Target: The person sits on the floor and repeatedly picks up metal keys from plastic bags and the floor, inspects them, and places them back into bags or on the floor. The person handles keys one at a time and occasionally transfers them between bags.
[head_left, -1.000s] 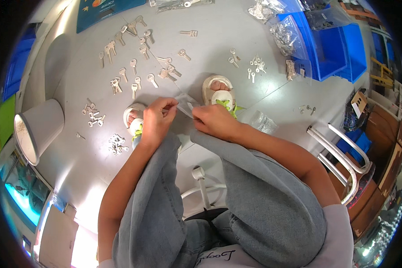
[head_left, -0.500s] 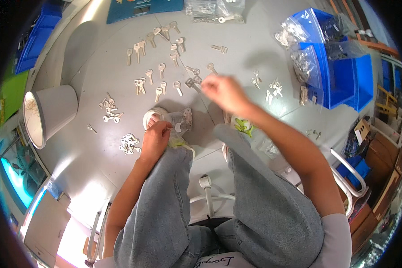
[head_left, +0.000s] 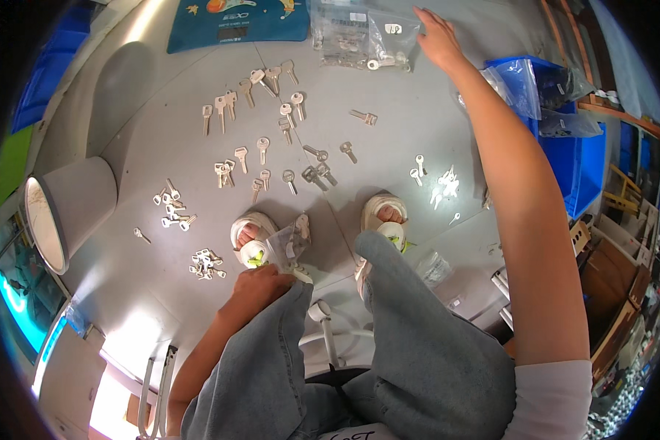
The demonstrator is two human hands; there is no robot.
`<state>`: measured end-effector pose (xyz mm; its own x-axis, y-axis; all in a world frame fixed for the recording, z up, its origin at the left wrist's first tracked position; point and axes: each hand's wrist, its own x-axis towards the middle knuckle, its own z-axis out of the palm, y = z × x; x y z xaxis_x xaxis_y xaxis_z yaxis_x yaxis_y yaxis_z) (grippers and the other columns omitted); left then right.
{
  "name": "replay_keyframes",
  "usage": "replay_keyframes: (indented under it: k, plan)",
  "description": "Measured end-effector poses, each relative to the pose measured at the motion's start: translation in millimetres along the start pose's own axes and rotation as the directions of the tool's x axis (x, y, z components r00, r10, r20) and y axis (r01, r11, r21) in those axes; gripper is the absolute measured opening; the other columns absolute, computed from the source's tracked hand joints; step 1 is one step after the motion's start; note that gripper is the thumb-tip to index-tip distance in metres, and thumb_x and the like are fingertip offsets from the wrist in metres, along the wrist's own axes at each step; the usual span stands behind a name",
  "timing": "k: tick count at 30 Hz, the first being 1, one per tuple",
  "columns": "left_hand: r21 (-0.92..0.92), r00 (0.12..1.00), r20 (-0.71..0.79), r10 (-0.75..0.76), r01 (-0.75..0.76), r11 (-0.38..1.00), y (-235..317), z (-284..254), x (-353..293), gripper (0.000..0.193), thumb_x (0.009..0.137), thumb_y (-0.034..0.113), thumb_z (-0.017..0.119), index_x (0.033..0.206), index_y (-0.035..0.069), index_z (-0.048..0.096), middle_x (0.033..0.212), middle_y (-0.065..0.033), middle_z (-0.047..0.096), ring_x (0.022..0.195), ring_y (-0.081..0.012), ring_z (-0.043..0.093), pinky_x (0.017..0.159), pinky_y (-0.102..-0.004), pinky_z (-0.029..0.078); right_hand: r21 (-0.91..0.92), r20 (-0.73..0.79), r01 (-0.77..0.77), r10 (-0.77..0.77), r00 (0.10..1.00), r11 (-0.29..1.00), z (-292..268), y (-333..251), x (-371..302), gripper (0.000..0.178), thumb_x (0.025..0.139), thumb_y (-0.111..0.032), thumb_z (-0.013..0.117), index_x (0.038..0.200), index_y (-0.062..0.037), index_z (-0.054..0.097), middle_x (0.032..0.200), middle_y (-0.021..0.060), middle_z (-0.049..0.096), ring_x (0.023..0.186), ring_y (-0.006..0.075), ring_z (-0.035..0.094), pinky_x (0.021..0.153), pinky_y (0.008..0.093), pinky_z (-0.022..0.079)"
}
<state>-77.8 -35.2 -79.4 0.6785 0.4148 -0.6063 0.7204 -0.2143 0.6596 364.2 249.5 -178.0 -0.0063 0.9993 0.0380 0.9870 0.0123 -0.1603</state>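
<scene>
Pinching clear rectangular plastic bag (head_left: 291,240): left hand (head_left: 260,288);
right hand (head_left: 438,41): openness, hold unclear; bag seemed light, limp, best edge-held.

A white tapered bin (head_left: 84,205) stands on the grey floor (head_left: 411,99) at the left, and a teal digital scale (head_left: 264,29) with a dark display and cartoon pictures lies at the top edge. At the right are blue plastic storage bins (head_left: 583,172), with a yellow rack (head_left: 623,187) and brown wooden furniture (head_left: 609,264) beyond them. Another blue container (head_left: 51,66) sits above a lime-green panel (head_left: 11,169) at the upper left, while a white cabinet (head_left: 70,378) and thin metal legs (head_left: 161,389) show at the lower left.
</scene>
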Motion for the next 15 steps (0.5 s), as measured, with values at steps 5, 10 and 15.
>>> replay_keyframes:
  k: [5, 10, 15]
  plan:
    - [0.089, 0.996, 0.083, 0.027, -0.034, 0.995, 7, -16, 1, 0.023, 0.076, 0.017, 0.053, 0.098, 0.018, 0.06, 0.075, -0.0091, 0.055, 0.069, -0.0254, 0.059, 0.059, -0.0359, 0.046, -0.267, 0.3, -0.129, 0.21, 0.93, 0.955, -24, -55, 0, 0.037, 0.079, -0.022, 0.056, 0.116, -0.019, 0.051, 0.116, 0.0066, 0.053, 0.112, 0.028, 0.043, 0.092, 0.0349, 0.037]
    - [0.216, 0.995, 0.1, 0.023, -0.044, 0.975, 21, -33, -1, 0.024, 0.076, 0.017, 0.052, 0.099, 0.014, 0.059, 0.07, -0.0079, 0.058, 0.064, -0.0254, 0.06, 0.056, -0.0361, 0.046, 0.288, 0.378, -0.115, -0.002, 0.926, 0.951, -34, -31, -37, 0.022, 0.082, -0.022, 0.055, 0.095, -0.0048, 0.056, 0.087, 0.0056, 0.056, 0.079, 0.0178, 0.053, 0.069, 0.0295, 0.042]
    - [-0.121, 0.934, -0.357, -0.028, -0.017, 0.992, 41, -60, 21, 0.017, 0.08, 0.015, 0.057, 0.094, 0.005, 0.061, 0.079, -0.0113, 0.062, 0.074, -0.0247, 0.061, 0.063, -0.0341, 0.048, 0.812, 0.459, -0.491, 0.176, 0.871, 0.315, -119, -70, -126, 0.035, 0.09, -0.023, 0.045, 0.116, 0.0013, 0.046, 0.11, 0.0113, 0.054, 0.104, 0.0209, 0.05, 0.089, 0.0325, 0.038]
